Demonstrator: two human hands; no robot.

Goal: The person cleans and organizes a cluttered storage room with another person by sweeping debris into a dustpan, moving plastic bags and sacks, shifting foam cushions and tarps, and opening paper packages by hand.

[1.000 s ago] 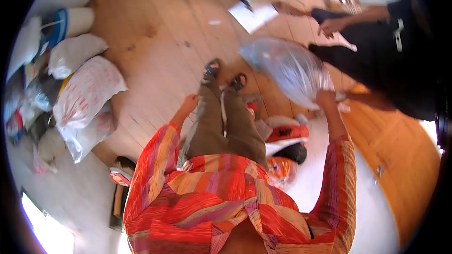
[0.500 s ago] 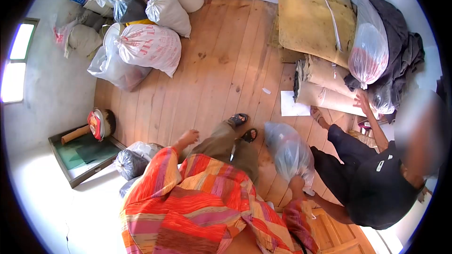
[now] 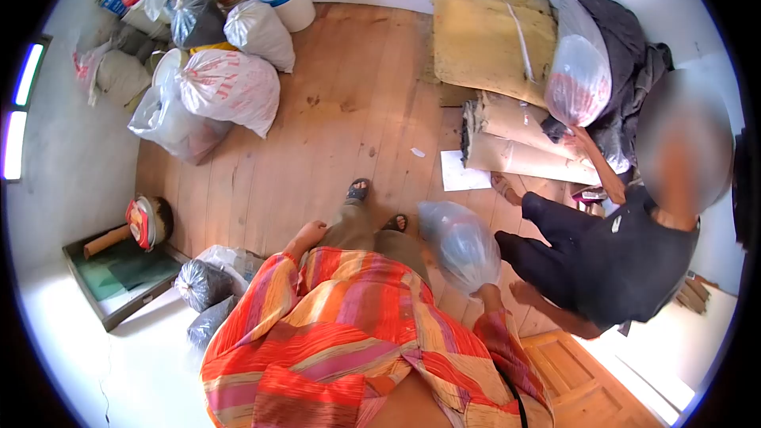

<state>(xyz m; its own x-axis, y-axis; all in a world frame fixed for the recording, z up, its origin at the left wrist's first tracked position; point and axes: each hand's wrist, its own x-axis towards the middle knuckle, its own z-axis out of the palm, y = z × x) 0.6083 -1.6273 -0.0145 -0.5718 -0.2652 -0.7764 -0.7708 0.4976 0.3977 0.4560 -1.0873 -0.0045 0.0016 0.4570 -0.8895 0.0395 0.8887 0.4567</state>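
Right grip point(image 3: 489, 295) hides the neck of a plastic bag point(image 3: 463, 246).

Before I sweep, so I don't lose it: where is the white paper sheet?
In the head view, the white sheet lies on the floor right of centre, beside the brown bundle and beyond the clear bag in the wearer's right hand.

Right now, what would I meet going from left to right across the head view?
Window, dark-framed green panel, grey plastic bags, wearer's left hand, left sandal, right sandal, clear plastic bag, other person's dark shirt.
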